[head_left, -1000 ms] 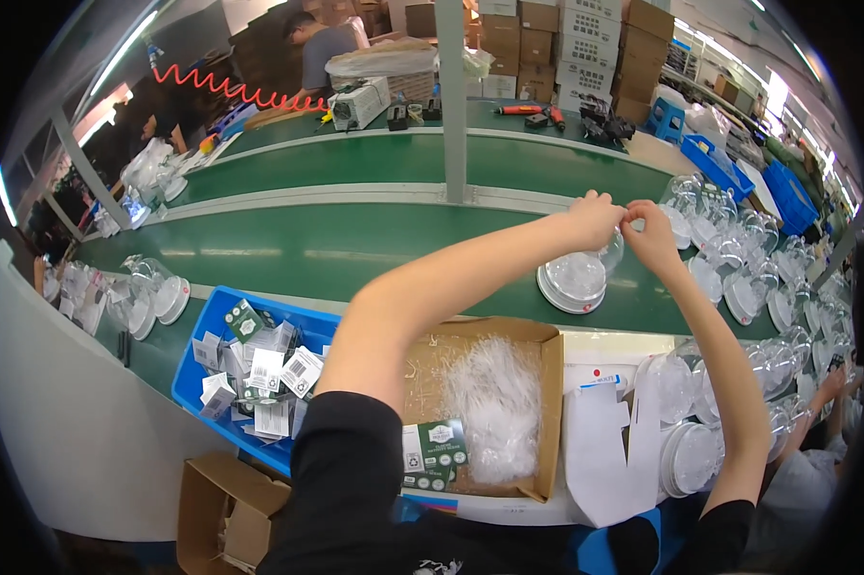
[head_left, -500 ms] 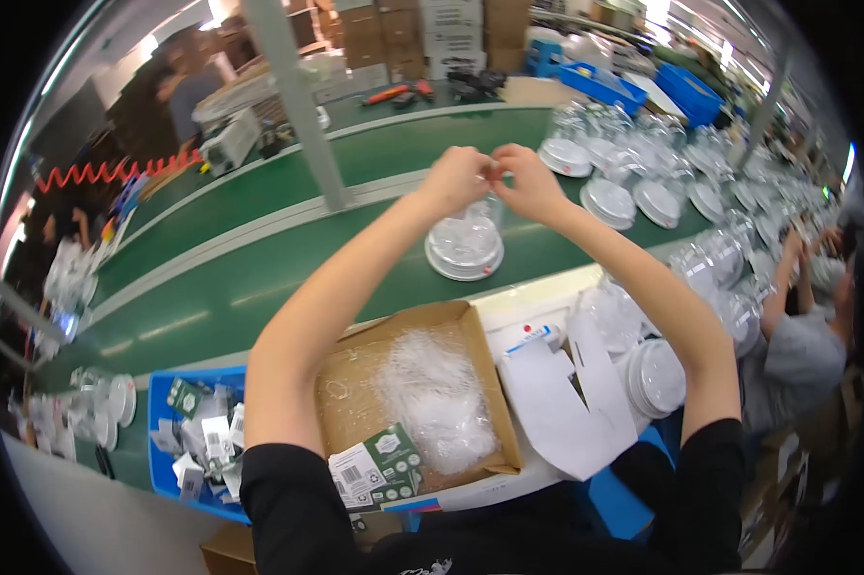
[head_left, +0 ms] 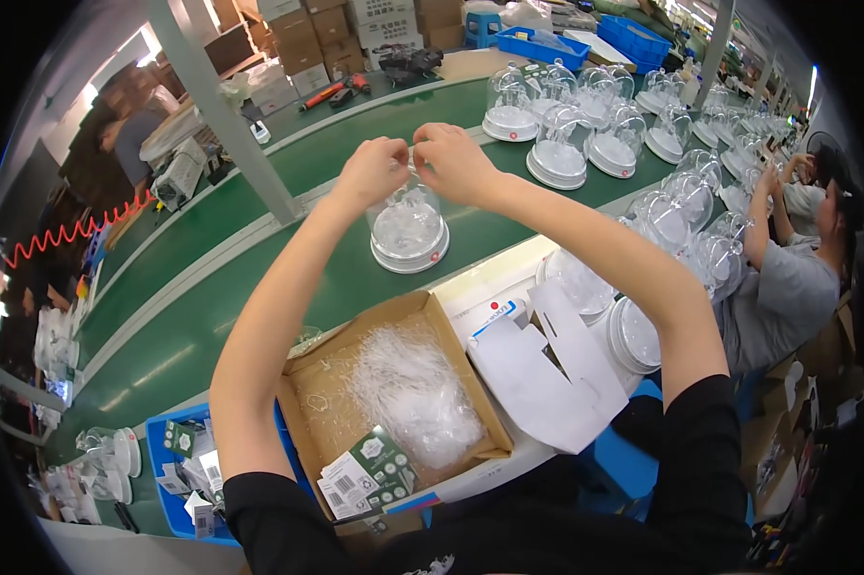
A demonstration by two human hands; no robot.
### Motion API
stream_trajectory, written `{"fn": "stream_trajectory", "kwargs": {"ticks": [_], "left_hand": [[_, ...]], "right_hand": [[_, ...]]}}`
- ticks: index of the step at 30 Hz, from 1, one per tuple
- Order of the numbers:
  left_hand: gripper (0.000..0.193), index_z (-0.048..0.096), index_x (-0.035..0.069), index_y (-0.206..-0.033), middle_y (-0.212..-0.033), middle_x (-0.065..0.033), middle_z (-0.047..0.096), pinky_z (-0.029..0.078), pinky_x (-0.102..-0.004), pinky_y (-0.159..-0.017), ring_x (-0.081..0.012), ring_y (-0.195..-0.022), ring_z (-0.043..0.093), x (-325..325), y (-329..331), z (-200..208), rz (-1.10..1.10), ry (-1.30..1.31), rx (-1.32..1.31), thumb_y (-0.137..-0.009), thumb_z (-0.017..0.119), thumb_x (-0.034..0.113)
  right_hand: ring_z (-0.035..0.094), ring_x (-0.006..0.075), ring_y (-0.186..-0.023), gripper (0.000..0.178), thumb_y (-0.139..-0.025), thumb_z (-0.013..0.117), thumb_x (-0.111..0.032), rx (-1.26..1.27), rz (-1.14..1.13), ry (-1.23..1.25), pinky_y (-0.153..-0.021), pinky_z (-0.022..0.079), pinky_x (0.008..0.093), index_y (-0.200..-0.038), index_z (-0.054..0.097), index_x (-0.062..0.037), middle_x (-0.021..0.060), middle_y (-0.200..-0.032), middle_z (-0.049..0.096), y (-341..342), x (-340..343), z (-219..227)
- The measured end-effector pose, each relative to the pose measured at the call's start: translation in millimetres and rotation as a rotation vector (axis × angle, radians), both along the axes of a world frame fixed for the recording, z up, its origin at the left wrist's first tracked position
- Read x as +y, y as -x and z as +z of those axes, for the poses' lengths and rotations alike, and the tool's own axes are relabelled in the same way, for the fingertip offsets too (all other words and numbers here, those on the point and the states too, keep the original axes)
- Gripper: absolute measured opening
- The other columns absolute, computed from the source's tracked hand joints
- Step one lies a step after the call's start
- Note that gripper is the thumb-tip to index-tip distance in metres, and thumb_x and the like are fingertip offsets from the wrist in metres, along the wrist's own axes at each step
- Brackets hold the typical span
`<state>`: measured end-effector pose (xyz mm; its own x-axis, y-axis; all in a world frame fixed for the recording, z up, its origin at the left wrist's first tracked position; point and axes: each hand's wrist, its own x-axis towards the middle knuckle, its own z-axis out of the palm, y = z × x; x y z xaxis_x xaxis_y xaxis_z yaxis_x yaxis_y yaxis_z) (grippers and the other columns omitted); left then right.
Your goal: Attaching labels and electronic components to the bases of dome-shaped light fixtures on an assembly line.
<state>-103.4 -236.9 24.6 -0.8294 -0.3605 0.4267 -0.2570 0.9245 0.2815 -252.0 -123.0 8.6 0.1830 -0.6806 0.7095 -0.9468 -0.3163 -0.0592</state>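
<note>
A clear dome (head_left: 408, 206) on a round white base (head_left: 410, 251) stands upright on the green conveyor belt in front of me. Just over its top, my left hand (head_left: 378, 171) and my right hand (head_left: 451, 165) come close together, fingertips pinched. Whatever is between the fingers is too small and covered to make out. Below them, an open cardboard box (head_left: 307, 422) holds a heap of fine clear plastic strands (head_left: 418, 398) and several green-and-white printed cards (head_left: 367, 471).
Many similar domes (head_left: 558, 144) crowd the belt to the right, and more lie by my right arm. A white carton (head_left: 547, 379) with loose flaps adjoins the cardboard box. At left is a blue bin (head_left: 178, 508) of cards. A metal post (head_left: 223, 115) rises beyond; a co-worker (head_left: 782, 278) works at right.
The whole view has swung, so most things sit further left in the picture. Both hands remain pinched above the same dome, with slightly more space between them.
</note>
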Motion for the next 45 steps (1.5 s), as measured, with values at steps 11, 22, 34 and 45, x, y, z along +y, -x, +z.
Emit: {"fn": "stream_trajectory", "kwargs": {"ticks": [11, 22, 34, 45], "left_hand": [[0.02, 0.065, 0.0, -0.098, -0.085, -0.0155, 0.065, 0.05, -0.0346, -0.076, -0.0254, -0.08, 0.063, -33.9, -19.3, 23.6, -0.079, -0.083, -0.165, -0.081, 0.062, 0.01], [0.022, 0.068, 0.005, -0.094, -0.09, -0.018, 0.066, 0.049, -0.0436, -0.08, -0.0349, -0.089, 0.063, -149.4, 34.4, 11.7, 0.452, 0.175, 0.148, -0.079, 0.062, 0.021], [0.023, 0.069, 0.002, -0.095, -0.087, -0.0214, 0.066, 0.049, -0.0448, -0.077, -0.0375, -0.083, 0.064, -248.5, 80.2, -35.1, 0.577, 0.344, 0.329, -0.079, 0.065, 0.018], [0.059, 0.051, -0.004, -0.123, -0.122, -0.0242, 0.055, 0.04, -0.0429, -0.101, -0.0392, -0.117, 0.05, -269.5, 85.7, -80.7, 0.495, 0.386, 0.011, -0.073, 0.064, 0.027]], "right_hand": [[0.054, 0.0345, -0.113, 0.014, -0.073, 0.068, -0.004, -0.117, 0.225, -0.152, -0.094, 0.045, 0.0425, -0.083, 0.058, -0.004, 0.0134, -0.111, 0.058, -18.2, 167.8, 31.2], [0.062, 0.0262, -0.1, 0.011, -0.069, 0.067, -0.006, 0.039, 0.284, -0.166, -0.08, 0.054, 0.0377, -0.079, 0.062, -0.0052, 0.0108, -0.102, 0.062, 6.1, 295.9, 9.8], [0.063, 0.0223, -0.096, 0.008, -0.072, 0.065, -0.007, -0.197, 0.236, -0.297, -0.073, 0.055, 0.0308, -0.08, 0.064, -0.0063, 0.0082, -0.096, 0.063, 41.8, 306.5, -23.1], [0.063, 0.0214, -0.092, 0.008, -0.073, 0.065, -0.007, -0.229, 0.201, -0.351, -0.069, 0.054, 0.0293, -0.081, 0.064, -0.0066, 0.0069, -0.094, 0.063, 35.0, 316.4, -12.8]]}}
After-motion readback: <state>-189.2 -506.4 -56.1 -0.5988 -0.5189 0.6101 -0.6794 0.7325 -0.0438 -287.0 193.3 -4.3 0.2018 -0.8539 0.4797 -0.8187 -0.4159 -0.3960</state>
